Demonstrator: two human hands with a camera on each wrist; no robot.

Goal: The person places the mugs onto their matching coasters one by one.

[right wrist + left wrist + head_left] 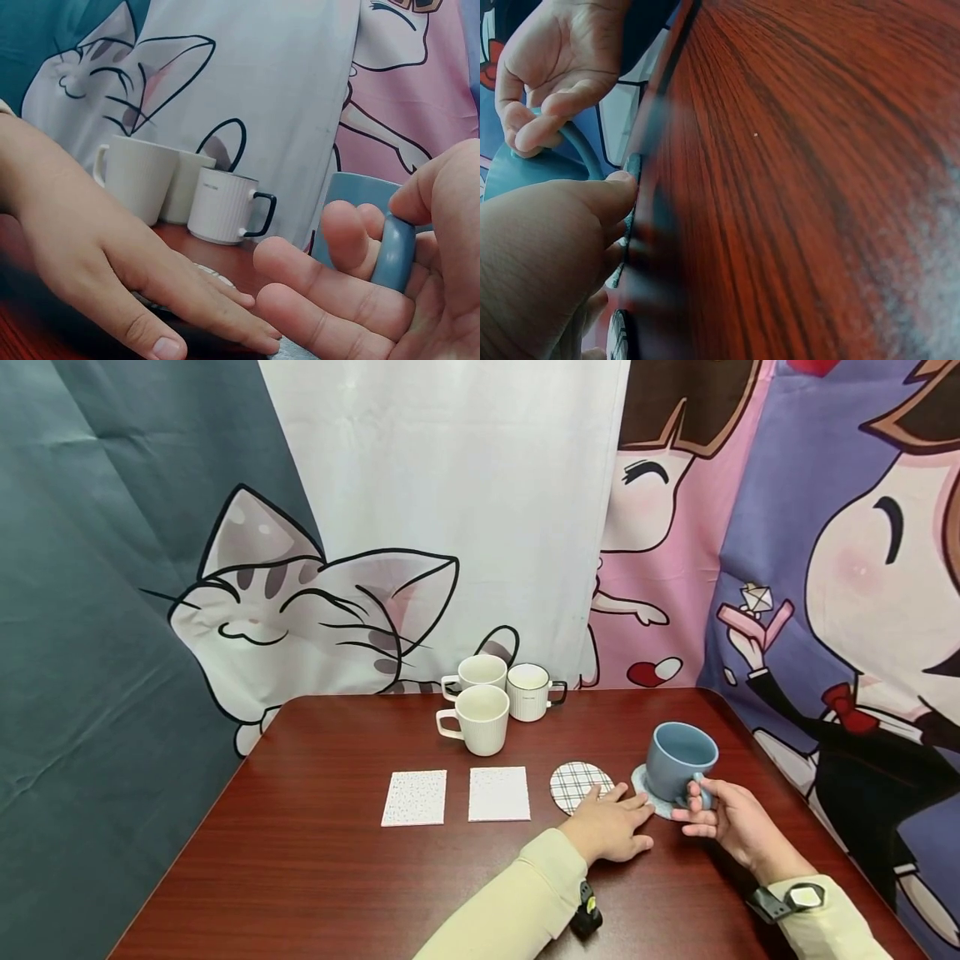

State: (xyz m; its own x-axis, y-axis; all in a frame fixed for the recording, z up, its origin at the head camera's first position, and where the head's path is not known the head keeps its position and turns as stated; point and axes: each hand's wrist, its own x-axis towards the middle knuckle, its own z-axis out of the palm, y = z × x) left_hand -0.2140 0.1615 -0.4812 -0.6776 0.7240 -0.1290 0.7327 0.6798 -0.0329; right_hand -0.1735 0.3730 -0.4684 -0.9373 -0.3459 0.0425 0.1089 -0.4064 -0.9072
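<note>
In the head view a blue mug (681, 758) is over a round pale-blue coaster (643, 782) at the table's right. My right hand (731, 820) pinches the mug's handle (395, 253) between thumb and curled fingers, its lower fingers extended. My left hand (609, 825) lies palm down with fingers spread, fingertips at the blue coaster's near edge and overlapping a round plaid coaster (576, 781). The left wrist view has the left hand (547, 247) low beside the mug (540, 174), its thumb close to the coaster's rim.
Two square speckled white coasters (415, 798) (499, 793) lie left of the plaid one. Behind them stand two cream mugs (483, 727) (483, 670) and a white mug with a black handle (528, 695). A printed curtain (465, 485) hangs along the table's back edge.
</note>
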